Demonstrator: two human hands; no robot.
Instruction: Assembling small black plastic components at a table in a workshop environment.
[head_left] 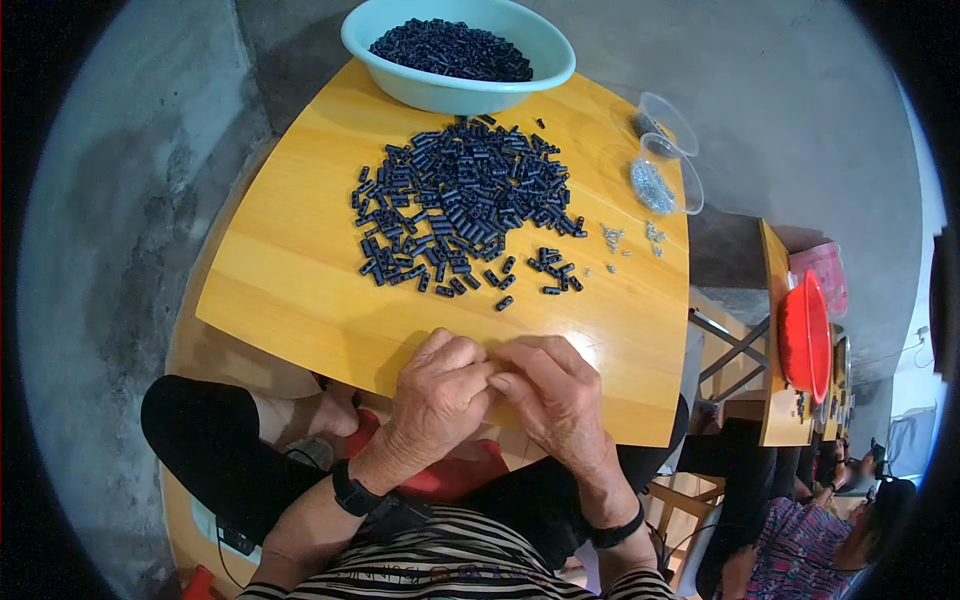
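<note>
Close to the front edge of the yellow table [290, 250], my left hand [438, 392] and my right hand [552, 392] meet fingertip to fingertip. Both are closed in a pinch, and whatever lies between the fingers is hidden. Beyond them spreads a big heap of short black plastic pieces [465, 185] with holes in them. A few loose black pieces [555, 270] lie apart, nearer my right hand. Further right are small groups of tiny silver screws [613, 238].
A light blue basin [450, 98] full of black pieces stands at the far edge. Clear plastic cups [690, 192] with small metal parts sit at the right edge. Farther right, a person [800, 540] sits by another table [785, 410] bearing a red basin [806, 335].
</note>
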